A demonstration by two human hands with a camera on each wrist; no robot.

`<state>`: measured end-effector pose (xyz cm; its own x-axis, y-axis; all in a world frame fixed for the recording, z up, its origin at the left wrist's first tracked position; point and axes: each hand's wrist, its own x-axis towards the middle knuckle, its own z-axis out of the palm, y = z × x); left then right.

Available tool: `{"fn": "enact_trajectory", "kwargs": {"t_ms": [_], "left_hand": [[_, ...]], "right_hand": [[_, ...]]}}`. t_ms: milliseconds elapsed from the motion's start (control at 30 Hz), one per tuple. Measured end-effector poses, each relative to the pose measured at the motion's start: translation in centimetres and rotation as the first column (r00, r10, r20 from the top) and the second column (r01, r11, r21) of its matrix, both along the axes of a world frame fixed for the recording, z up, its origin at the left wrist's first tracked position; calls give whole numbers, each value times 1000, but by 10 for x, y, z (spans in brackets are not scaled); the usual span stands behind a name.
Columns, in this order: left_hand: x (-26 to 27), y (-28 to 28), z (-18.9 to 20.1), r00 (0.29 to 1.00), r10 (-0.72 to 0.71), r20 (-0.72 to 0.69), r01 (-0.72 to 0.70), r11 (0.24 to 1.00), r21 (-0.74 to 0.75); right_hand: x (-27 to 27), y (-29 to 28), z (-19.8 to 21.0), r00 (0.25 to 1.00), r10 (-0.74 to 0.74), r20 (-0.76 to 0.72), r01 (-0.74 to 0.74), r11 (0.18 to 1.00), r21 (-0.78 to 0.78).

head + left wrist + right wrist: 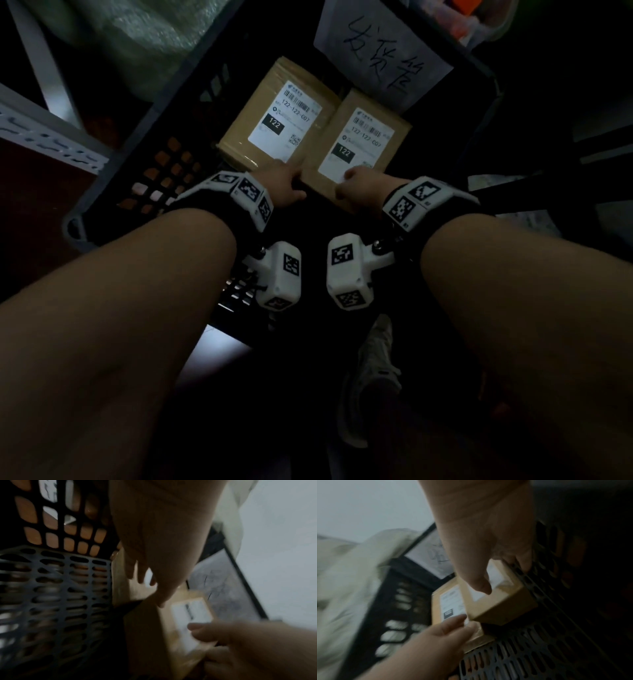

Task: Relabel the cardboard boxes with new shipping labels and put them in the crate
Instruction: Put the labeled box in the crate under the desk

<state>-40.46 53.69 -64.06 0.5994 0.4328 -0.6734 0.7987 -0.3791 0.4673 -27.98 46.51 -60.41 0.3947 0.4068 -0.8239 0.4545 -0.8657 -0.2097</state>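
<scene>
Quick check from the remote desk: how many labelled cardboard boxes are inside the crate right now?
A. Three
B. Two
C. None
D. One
B. The head view shows a left box and a right box side by side inside the black crate, each with a white label on top; the left hand touches the left one, the right hand grips the right one.

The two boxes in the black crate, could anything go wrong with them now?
Maybe. The right hand grips the right box, which sits tilted, one edge overlapping the left box. If let go now, it could slide or settle crooked. The left hand rests its fingers on the left box's label, so it could get pinched between the boxes. The crate is dim, so a label is hard to check.
</scene>
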Motion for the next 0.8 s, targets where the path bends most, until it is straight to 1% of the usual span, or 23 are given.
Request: {"fn": "enact_trajectory", "kwargs": {"t_ms": [33, 67, 133, 200, 300, 467, 600, 733, 800], "left_hand": [[-1, 3, 7, 999, 33, -5, -32, 999, 19], [-3, 5, 16, 997, 78, -1, -78, 996, 37], [-10, 10, 36, 986, 162, 27, -164, 983, 77], [-20, 12, 61, 980, 192, 44, -196, 974, 112], [-34, 14, 105, 972, 210, 109, -224, 965, 138], [-52, 4, 188, 956, 188, 226, -232, 954, 189], [-58, -16, 261, 925, 165, 343, -259, 933, 249], [-66, -42, 332, 869, 121, 479, -305, 894, 328], [-67, -61, 372, 837, 77, 541, -327, 865, 381]], "right_hand": [[0, 0, 8, 997, 71, 30, -71, 998, -1], [-2, 0, 18, 993, 109, 54, -110, 994, 14], [-8, -1, 39, 988, 136, 80, -143, 986, 87], [-18, -4, 61, 982, 151, 111, -169, 971, 168], [-34, -13, 99, 977, 173, 127, -201, 944, 261], [-56, -30, 175, 961, 231, 152, -271, 897, 349], [-73, -47, 243, 962, 193, 191, -258, 868, 424], [-93, -75, 311, 946, 169, 277, -300, 783, 545], [-99, -97, 348, 921, 153, 358, -349, 734, 583]]}}
